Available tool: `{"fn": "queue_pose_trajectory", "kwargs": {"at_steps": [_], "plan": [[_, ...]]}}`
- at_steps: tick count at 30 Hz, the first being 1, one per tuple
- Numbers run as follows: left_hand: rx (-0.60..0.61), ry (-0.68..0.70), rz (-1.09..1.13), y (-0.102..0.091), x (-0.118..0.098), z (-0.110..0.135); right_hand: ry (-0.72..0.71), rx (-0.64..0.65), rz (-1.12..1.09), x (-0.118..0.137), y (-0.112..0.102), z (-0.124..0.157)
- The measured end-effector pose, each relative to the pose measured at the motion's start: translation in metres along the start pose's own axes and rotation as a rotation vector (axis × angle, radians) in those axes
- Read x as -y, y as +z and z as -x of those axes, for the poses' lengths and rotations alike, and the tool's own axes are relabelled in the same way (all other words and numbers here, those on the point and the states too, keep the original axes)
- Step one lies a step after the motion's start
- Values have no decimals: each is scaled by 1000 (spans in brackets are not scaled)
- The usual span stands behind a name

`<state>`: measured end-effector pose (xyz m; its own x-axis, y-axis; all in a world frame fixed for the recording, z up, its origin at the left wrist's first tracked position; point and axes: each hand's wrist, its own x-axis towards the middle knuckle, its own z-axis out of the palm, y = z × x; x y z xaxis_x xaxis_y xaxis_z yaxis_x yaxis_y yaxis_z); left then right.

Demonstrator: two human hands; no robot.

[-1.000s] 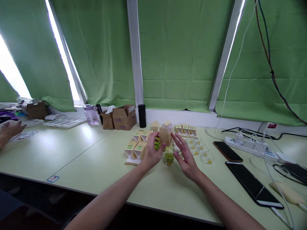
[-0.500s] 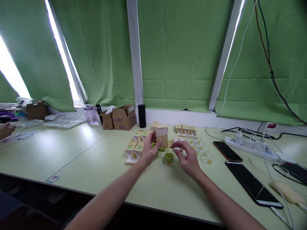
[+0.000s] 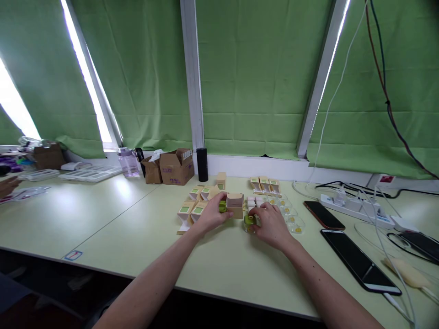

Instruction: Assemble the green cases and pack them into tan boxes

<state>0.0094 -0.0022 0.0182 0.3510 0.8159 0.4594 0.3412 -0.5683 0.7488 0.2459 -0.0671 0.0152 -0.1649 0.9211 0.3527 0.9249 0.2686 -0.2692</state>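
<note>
My left hand (image 3: 215, 214) is closed around a small kraft cardboard box (image 3: 235, 205), whose pinkish inside shows at its open end. Just to the right, my right hand (image 3: 270, 225) grips a small glass jar with a green lid (image 3: 250, 221) between thumb and fingers. Part of another green item (image 3: 222, 206) shows behind my left fingers. Left of that hand lie several folded kraft boxes with green labels (image 3: 185, 211). White and pink small blocks (image 3: 254, 200) and clear round plastic pieces with yellow centres (image 3: 295, 224) lie beyond my right hand.
Three more kraft boxes (image 3: 265, 184) stand near the wall. To the right are two phones (image 3: 360, 260) (image 3: 323, 214), a power strip (image 3: 356, 210) and loose cables. Cardboard cartons (image 3: 176, 168), a black cylinder (image 3: 202, 165) and a purple bottle (image 3: 128, 162) line the back. Another person's hand (image 3: 8, 186) is far left.
My right hand has closed on the green-lidded jar, which has shifted slightly right and up. My left hand has lowered and tilted the kraft box, its open end now turned more toward me.
</note>
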Motion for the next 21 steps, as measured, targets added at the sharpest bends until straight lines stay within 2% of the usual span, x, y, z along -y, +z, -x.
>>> {"fn": "queue_pose_trajectory", "kwargs": {"at_steps": [4,7,12,16,21], "plan": [[28,61,-245,-2,4,1,27,36,61,-4,-4,-2],[96,102,-340,-2,6,2,32,45,81,-5,-4,-3],[212,9,-429,-1,3,5,26,43,80,-4,-4,-3],[253,49,-348,-2,-4,5,28,36,77,-4,-5,-2],[144,167,-91,-6,-14,5,32,29,73,-5,-4,-3]]}}
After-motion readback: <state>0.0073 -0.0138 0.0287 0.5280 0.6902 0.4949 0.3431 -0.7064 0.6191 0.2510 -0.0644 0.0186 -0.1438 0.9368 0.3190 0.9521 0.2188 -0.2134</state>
